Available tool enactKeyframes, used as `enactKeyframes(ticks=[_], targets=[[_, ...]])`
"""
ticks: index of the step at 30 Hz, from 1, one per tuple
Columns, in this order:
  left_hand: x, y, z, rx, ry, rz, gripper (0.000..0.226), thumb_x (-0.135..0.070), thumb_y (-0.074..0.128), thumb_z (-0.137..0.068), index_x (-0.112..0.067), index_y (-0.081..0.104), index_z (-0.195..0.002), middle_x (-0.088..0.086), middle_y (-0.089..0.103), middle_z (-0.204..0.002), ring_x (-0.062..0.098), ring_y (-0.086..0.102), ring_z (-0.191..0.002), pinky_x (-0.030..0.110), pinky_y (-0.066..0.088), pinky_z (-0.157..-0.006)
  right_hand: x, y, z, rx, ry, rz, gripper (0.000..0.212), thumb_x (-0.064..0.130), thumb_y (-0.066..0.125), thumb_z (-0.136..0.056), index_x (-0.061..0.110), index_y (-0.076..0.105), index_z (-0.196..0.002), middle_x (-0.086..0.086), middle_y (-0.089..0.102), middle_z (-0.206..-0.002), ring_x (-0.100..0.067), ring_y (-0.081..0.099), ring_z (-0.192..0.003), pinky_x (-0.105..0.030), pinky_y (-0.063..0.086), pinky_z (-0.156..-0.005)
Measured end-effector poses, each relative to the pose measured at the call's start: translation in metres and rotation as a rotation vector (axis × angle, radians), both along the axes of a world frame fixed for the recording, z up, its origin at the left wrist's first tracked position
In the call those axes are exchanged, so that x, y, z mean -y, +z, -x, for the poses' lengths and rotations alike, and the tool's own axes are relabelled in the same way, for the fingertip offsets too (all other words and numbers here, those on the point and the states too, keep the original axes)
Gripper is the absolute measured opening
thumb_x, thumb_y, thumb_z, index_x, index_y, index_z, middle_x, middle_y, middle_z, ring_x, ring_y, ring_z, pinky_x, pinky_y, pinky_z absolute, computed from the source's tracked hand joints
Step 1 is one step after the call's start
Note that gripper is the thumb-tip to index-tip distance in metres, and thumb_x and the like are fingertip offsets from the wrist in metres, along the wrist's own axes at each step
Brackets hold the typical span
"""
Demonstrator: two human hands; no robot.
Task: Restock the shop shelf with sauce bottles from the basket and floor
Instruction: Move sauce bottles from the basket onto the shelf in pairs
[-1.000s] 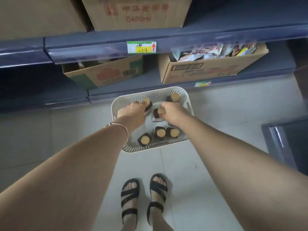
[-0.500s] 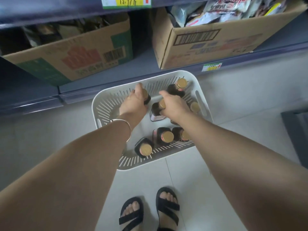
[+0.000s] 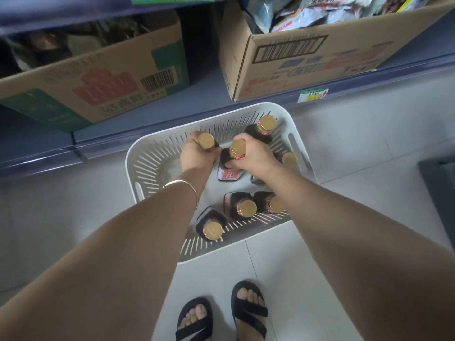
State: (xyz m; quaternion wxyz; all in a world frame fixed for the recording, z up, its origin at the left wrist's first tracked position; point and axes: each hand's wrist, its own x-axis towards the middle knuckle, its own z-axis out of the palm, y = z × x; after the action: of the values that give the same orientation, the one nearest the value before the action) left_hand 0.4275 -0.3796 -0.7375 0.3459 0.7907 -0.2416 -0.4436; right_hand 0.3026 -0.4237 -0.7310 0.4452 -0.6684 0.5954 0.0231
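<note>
Head view shows the pick-up step: inside the basket [image 3: 147, 166] the left grip [image 3: 197, 157] clamps a bottle [image 3: 205, 141], the right grip [image 3: 256, 157] a second bottle [image 3: 238, 150]; next, I judge, both lift straight up to the shelf [image 3: 157, 112] behind the basket.

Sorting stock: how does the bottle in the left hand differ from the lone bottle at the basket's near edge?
The left hand grips the held bottle by its neck; the near-edge bottle stands untouched. The held bottle is at the basket's far side; the near-edge bottle is closest to the feet. Both have gold caps.
</note>
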Motion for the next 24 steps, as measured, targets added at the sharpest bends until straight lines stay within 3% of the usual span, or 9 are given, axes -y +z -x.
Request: enactKeyframes(ticks=[2,5,11,14,19,24], targets=[[0.001,-0.001,-0.001,-0.006,0.007,-0.028,0.038,-0.009,0.073,-0.073,-0.016,0.056,-0.107,0.004,0.064,-0.099,0.025,0.059,-0.102,0.027,0.045,-0.087,-0.003,-0.004,-0.001,-0.036,0.078,-0.043,0.052,0.025,0.084,-0.062,0.023,0.061,-0.109,0.001,0.066,-0.105,-0.021,0.061,-0.102,-0.026,0.046,-0.081],[0.002,-0.001,-0.005,0.084,-0.065,-0.052,0.040,-0.013,0.074,-0.071,-0.016,0.058,-0.108,0.007,0.066,-0.107,0.026,0.059,-0.104,0.032,0.046,-0.093,-0.008,-0.011,-0.005,-0.081,0.117,-0.077,0.053,0.029,0.082,-0.065,0.025,0.062,-0.113,0.002,0.066,-0.115,-0.019,0.060,-0.109,-0.022,0.043,-0.086],[-0.014,0.031,-0.013,0.177,-0.099,-0.088,0.040,-0.014,0.073,-0.073,-0.014,0.057,-0.109,0.008,0.064,-0.104,0.022,0.055,-0.094,0.024,0.040,-0.080,-0.016,0.013,-0.003,-0.083,-0.010,-0.087,0.045,0.031,0.080,-0.069,0.016,0.064,-0.108,-0.007,0.068,-0.110,-0.022,0.061,-0.102,-0.023,0.040,-0.079],[-0.029,0.068,-0.009,0.226,-0.139,-0.114,0.038,-0.014,0.071,-0.075,-0.014,0.056,-0.110,0.008,0.065,-0.103,0.020,0.054,-0.092,0.024,0.037,-0.076,-0.024,0.052,0.002,-0.034,-0.087,-0.130,0.050,0.033,0.082,-0.067,0.013,0.063,-0.109,-0.007,0.067,-0.109,-0.017,0.056,-0.090,-0.022,0.038,-0.076],[-0.041,0.154,0.003,0.261,-0.151,-0.137,0.038,-0.016,0.071,-0.075,-0.012,0.056,-0.110,0.011,0.066,-0.106,0.029,0.059,-0.101,0.027,0.039,-0.078,-0.036,0.141,0.006,0.006,-0.121,-0.069,0.050,0.035,0.081,-0.068,0.017,0.064,-0.111,-0.004,0.068,-0.108,-0.020,0.060,-0.097,-0.021,0.037,-0.074],[-0.041,0.249,0.020,0.290,-0.216,-0.134,0.041,-0.019,0.070,-0.077,-0.014,0.055,-0.115,0.010,0.064,-0.112,0.026,0.056,-0.104,0.026,0.038,-0.078,-0.040,0.232,0.020,0.045,-0.191,-0.053,0.047,0.032,0.082,-0.066,0.013,0.066,-0.106,-0.009,0.070,-0.104,-0.024,0.064,-0.098,-0.031,0.051,-0.084]])
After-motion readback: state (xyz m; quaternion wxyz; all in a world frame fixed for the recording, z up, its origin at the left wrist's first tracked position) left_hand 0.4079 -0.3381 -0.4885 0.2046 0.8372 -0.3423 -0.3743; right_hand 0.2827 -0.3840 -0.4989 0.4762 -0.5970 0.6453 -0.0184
